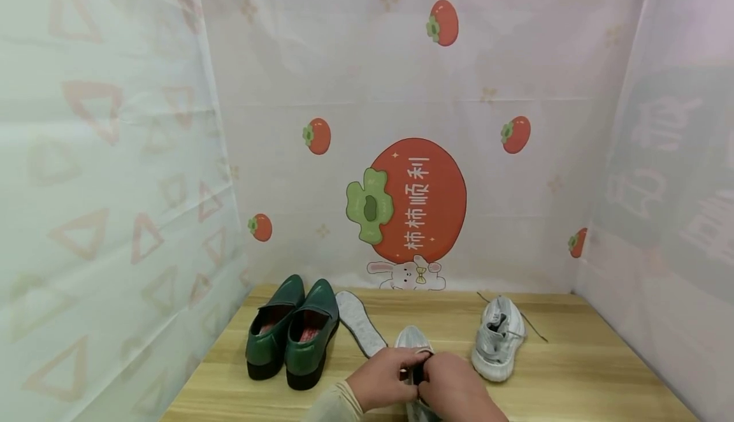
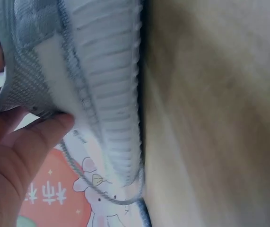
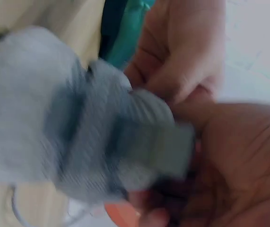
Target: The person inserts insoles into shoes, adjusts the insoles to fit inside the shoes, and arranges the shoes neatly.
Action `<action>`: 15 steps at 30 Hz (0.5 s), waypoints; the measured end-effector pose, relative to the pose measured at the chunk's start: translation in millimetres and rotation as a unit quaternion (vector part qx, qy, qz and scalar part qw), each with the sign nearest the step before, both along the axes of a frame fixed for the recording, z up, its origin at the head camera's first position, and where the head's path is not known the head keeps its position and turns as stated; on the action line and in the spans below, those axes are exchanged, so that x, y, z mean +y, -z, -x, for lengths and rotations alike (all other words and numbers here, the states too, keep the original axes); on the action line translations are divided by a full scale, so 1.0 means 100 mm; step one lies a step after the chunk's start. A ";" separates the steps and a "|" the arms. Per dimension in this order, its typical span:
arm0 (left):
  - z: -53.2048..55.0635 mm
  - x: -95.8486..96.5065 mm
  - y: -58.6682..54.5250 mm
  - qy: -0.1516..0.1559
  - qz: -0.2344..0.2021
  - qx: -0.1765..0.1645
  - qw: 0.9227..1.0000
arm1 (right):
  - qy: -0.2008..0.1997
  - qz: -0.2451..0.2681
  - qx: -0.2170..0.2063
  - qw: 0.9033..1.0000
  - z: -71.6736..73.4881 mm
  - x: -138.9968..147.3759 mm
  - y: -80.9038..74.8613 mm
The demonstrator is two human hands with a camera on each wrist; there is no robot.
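Note:
A pale grey knit sneaker [image 1: 414, 339] stands at the table's near middle, toe pointing away. My left hand [image 1: 384, 376] pinches its collar edge; in the left wrist view its fingertip [image 2: 64, 122] presses the outside of the upper. At the opening, my right hand [image 1: 455, 387] has its fingers bent down into the shoe, where their tips are hidden. The right wrist view, blurred, shows the sneaker's laced upper [image 3: 92, 127] and a pale strap [image 3: 170, 149] beside my right palm. A grey insole [image 1: 358, 321] lies flat to the left of the sneaker.
Dark green loafers [image 1: 312, 339] stand as a pair on the left of the wooden table [image 1: 579, 358]. Another grey sneaker [image 1: 497, 339] with loose laces is to the right of my hands. Printed cloth walls [image 1: 321, 186] close off the back and sides.

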State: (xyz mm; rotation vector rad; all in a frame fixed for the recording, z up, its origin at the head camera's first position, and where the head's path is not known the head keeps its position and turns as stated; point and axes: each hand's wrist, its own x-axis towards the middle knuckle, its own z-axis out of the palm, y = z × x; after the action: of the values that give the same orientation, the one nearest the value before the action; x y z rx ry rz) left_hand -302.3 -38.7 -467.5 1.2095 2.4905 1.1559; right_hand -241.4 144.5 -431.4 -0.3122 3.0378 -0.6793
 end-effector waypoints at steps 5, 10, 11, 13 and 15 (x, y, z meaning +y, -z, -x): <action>-0.05 -0.08 -0.21 -0.026 0.097 0.074 0.992 | -0.095 0.091 -0.111 0.985 -0.04 0.33 -0.03; -0.23 -0.04 -0.45 0.018 0.139 0.172 0.975 | -0.148 0.156 -0.139 0.967 -0.06 0.57 0.11; -0.25 -0.01 -0.45 0.043 0.144 0.166 0.975 | -0.158 0.165 -0.127 0.965 -0.06 0.60 0.16; -0.26 0.02 -0.41 0.084 0.162 0.128 0.975 | -0.183 0.182 -0.093 0.962 -0.06 0.64 0.24; -0.24 0.05 -0.34 0.091 0.175 0.082 0.977 | -0.196 0.195 -0.066 0.959 -0.07 0.65 0.31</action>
State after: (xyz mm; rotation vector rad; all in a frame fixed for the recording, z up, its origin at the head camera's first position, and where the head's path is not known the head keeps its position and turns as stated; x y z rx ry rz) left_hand -278.1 -33.9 -433.3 1.4351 2.4907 0.5632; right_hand -234.6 209.2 -462.3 -0.8102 2.5764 -1.1949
